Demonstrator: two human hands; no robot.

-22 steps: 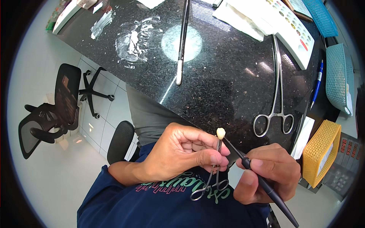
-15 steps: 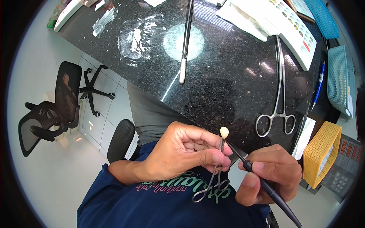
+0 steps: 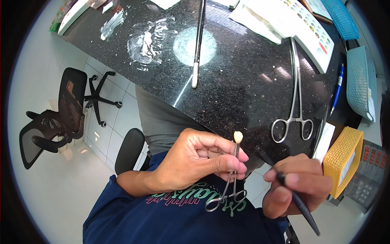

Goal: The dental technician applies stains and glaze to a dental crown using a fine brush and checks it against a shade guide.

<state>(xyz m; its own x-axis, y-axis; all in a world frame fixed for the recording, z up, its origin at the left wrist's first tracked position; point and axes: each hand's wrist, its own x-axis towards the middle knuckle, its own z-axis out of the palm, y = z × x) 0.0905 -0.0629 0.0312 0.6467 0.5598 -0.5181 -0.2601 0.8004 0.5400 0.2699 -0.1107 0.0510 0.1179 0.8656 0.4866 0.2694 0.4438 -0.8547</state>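
My left hand point(image 3: 195, 162) grips small steel locking forceps point(image 3: 226, 191) upright, loops hanging below my fingers and a cream tooth-shaped piece point(image 3: 238, 136) held at the tip. My right hand point(image 3: 298, 183), at lower right, holds a dark slim brush-like tool point(image 3: 302, 209), its thin front end pointing up-left, blurred and a little apart from the cream piece. Longer steel forceps point(image 3: 292, 120) lie on the black speckled desk point(image 3: 235, 93) above my hands, beside a long dark rod with a pale tip point(image 3: 195, 75).
At top right are a white palette point(image 3: 313, 44), white tissue point(image 3: 254, 22), a blue pen point(image 3: 338, 87), blue baskets point(image 3: 358, 81) and a yellow basket point(image 3: 342, 160). White smears point(image 3: 147, 42) mark the desk at left. A black office chair point(image 3: 67, 105) stands beyond the desk's edge.
My right hand and the dark tool have moved right, away from the cream piece. My left hand has raised the forceps slightly.
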